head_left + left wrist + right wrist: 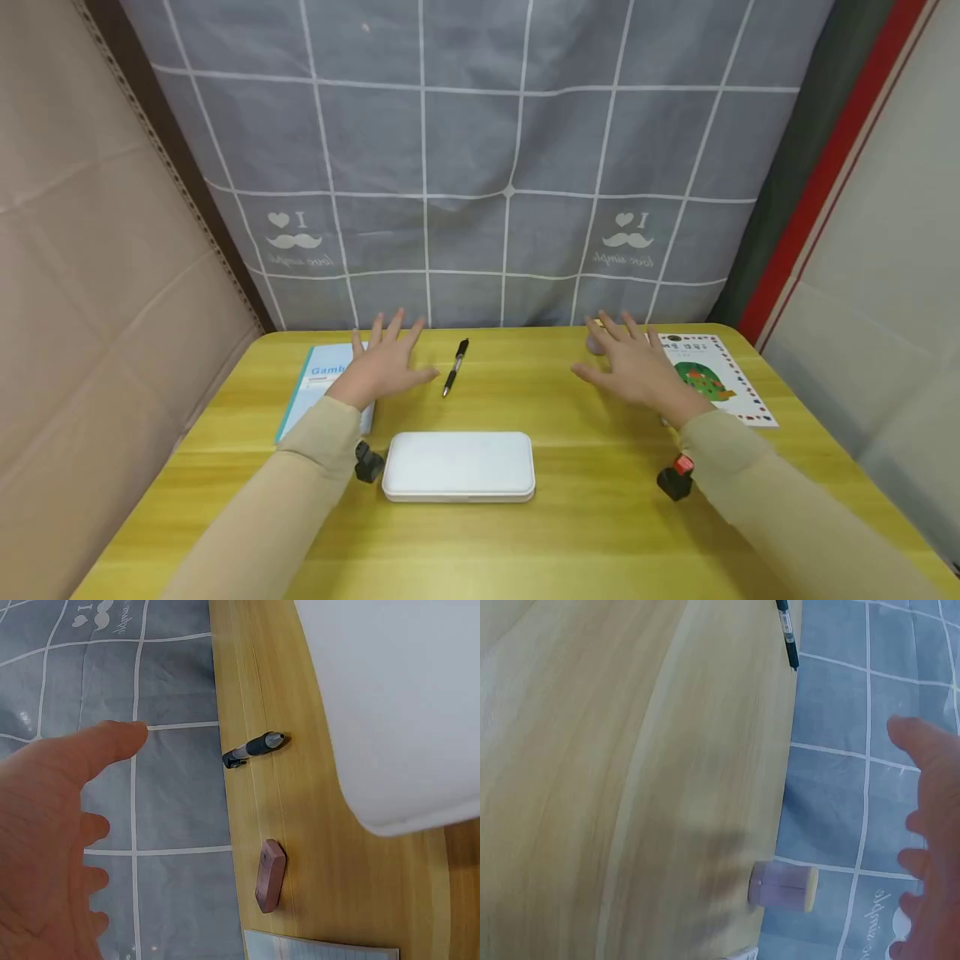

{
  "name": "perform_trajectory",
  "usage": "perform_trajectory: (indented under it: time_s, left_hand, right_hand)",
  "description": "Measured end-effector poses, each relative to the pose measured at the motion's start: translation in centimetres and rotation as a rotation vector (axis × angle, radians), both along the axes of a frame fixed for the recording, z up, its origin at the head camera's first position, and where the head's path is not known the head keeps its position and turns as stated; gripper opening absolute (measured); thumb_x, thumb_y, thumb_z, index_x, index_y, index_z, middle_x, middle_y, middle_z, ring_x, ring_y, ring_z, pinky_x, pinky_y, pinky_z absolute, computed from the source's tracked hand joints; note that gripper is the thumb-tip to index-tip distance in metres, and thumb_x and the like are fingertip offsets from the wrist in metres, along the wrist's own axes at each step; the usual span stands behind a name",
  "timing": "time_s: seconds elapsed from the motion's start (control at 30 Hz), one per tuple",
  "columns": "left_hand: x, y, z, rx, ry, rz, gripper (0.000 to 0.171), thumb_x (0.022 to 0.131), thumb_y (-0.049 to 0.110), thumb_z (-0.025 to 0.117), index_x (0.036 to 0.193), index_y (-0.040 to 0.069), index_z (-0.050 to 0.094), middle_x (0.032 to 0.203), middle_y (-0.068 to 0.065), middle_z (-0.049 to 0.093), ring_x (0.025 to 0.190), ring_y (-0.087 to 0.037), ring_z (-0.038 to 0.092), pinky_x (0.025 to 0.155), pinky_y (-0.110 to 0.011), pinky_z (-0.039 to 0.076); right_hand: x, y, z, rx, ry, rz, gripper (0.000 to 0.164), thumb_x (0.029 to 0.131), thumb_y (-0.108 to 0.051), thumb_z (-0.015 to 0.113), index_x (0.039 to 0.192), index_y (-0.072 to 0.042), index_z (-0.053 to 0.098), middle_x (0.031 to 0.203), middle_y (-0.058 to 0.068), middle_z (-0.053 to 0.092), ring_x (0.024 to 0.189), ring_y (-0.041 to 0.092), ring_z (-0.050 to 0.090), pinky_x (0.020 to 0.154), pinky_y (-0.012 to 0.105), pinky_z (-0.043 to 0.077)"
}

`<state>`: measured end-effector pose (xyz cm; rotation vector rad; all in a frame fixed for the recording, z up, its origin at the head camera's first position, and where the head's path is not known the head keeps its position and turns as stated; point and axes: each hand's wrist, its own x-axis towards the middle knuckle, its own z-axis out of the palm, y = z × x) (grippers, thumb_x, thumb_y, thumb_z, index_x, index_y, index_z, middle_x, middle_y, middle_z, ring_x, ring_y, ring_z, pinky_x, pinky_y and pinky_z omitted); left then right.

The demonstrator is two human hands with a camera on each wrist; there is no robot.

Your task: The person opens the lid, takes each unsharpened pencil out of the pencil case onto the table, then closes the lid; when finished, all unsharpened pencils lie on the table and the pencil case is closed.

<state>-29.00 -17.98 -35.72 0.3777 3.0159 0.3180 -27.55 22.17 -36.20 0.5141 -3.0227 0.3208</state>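
My left hand [382,367] is held over the table with its fingers spread, overlapping the right part of a light-blue notebook [311,392]. A black-and-clear pen [455,367] lies just to its right. The left wrist view shows a pinkish-brown eraser [271,876] between the pen and the notebook; the left hand hides it in the head view. My right hand [630,362], fingers also spread, overlaps a small purple cylinder with a yellowish top [780,885] and the left part of a printed sheet [742,400]. Neither hand holds anything.
A white flat case [459,467] with rounded corners lies between the forearms, near the middle of the yellow wooden table [465,550]. A grey curtain with white lines [465,233] hangs behind the far edge. Pale cloth walls stand on both sides.
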Motion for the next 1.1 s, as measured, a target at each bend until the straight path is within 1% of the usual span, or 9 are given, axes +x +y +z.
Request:
perform_trajectory:
  time_s: [0.17, 0.27, 0.33, 0.37, 0.5, 0.6, 0.7, 0.87, 1.1]
  left_hand:
    - [0.9, -1.5, -0.6, 0.056, 0.050, -0.070, 0.097, 0.098, 0.061, 0.062, 0.169, 0.016, 0.014, 0.174, -0.020, 0.001, 0.157, -0.048, -0.003, 0.117, -0.075, -0.003]
    - [1.9, -2.5, -1.0, 0.208, 0.038, -0.146, 0.094, 0.099, 0.054, 0.067, 0.169, 0.014, 0.018, 0.167, -0.019, 0.031, 0.153, -0.043, 0.029, 0.122, -0.068, 0.014]
    - [2.9, -3.2, -1.6, 0.312, 0.022, -0.198, 0.090, 0.099, 0.048, 0.070, 0.167, 0.012, 0.024, 0.155, -0.012, 0.050, 0.129, -0.040, 0.056, 0.118, -0.061, 0.030]
    - [3.5, -3.6, -1.9, 0.362, 0.015, -0.225, 0.088, 0.098, 0.044, 0.072, 0.166, 0.011, 0.027, 0.149, -0.009, 0.056, 0.121, -0.037, 0.060, 0.114, -0.059, 0.036]
    - [6.1, -5.1, -3.4, 0.436, -0.014, -0.301, 0.083, 0.096, 0.038, 0.077, 0.163, 0.013, 0.036, 0.158, -0.007, 0.049, 0.131, -0.038, 0.055, 0.112, -0.058, 0.039]
    - [7.7, -5.6, -4.1, 0.443, -0.066, -0.339, 0.089, 0.091, 0.040, 0.082, 0.163, 0.014, 0.037, 0.167, -0.011, 0.036, 0.152, -0.039, 0.033, 0.118, -0.062, 0.031]
    - [8.7, -5.7, -4.7, 0.447, -0.144, -0.359, 0.100, 0.085, 0.047, 0.086, 0.164, 0.012, 0.035, 0.168, -0.016, 0.032, 0.153, -0.042, 0.030, 0.118, -0.065, 0.027]
    - [9.0, -5.7, -5.3, 0.418, -0.215, -0.397, 0.109, 0.078, 0.049, 0.090, 0.163, 0.009, 0.035, 0.168, -0.022, 0.028, 0.153, -0.046, 0.026, 0.118, -0.067, 0.025]
    - [8.6, -5.5, -5.8, 0.361, -0.196, -0.443, 0.100, 0.077, 0.041, 0.092, 0.158, 0.008, 0.043, 0.159, -0.015, 0.041, 0.143, -0.036, 0.043, 0.114, -0.059, 0.038]
  right_hand:
    - [0.0, -0.5, -0.8, -0.084, 0.079, 0.095, 0.091, 0.098, -0.058, 0.065, 0.166, -0.010, 0.028, 0.169, 0.021, 0.028, 0.153, 0.053, 0.017, 0.118, 0.073, 0.015]
    - [0.1, -0.6, -1.3, -0.135, 0.133, 0.175, 0.085, 0.095, -0.048, 0.074, 0.160, -0.005, 0.040, 0.162, 0.023, 0.040, 0.148, 0.053, 0.032, 0.117, 0.070, 0.024]
    - [0.2, -0.7, -1.6, -0.162, 0.154, 0.218, 0.081, 0.092, -0.043, 0.079, 0.156, -0.004, 0.047, 0.157, 0.023, 0.047, 0.143, 0.052, 0.039, 0.115, 0.070, 0.029]
    - [0.3, -0.8, -1.9, -0.172, 0.162, 0.238, 0.080, 0.091, -0.041, 0.081, 0.154, -0.004, 0.050, 0.155, 0.023, 0.050, 0.142, 0.052, 0.041, 0.114, 0.069, 0.031]
    - [0.8, -1.7, -2.7, -0.222, 0.177, 0.301, 0.075, 0.088, -0.038, 0.084, 0.150, -0.006, 0.055, 0.150, 0.021, 0.055, 0.139, 0.048, 0.047, 0.112, 0.068, 0.035]
    - [1.0, -2.6, -3.1, -0.257, 0.175, 0.336, 0.073, 0.088, -0.037, 0.085, 0.148, -0.006, 0.058, 0.149, 0.020, 0.056, 0.138, 0.045, 0.049, 0.111, 0.065, 0.039]
    - [1.4, -3.6, -3.2, -0.275, 0.132, 0.349, 0.063, 0.089, -0.035, 0.084, 0.142, -0.009, 0.063, 0.149, 0.020, 0.056, 0.139, 0.043, 0.050, 0.112, 0.063, 0.040]
    - [2.5, -5.5, -3.5, -0.274, 0.020, 0.404, 0.046, 0.090, -0.035, 0.080, 0.130, -0.014, 0.070, 0.149, 0.021, 0.056, 0.137, 0.045, 0.050, 0.113, 0.063, 0.038]
    - [4.4, -7.6, -4.5, -0.242, -0.097, 0.512, 0.049, 0.089, -0.043, 0.081, 0.129, -0.019, 0.067, 0.142, 0.008, 0.062, 0.133, 0.035, 0.054, 0.112, 0.058, 0.040]
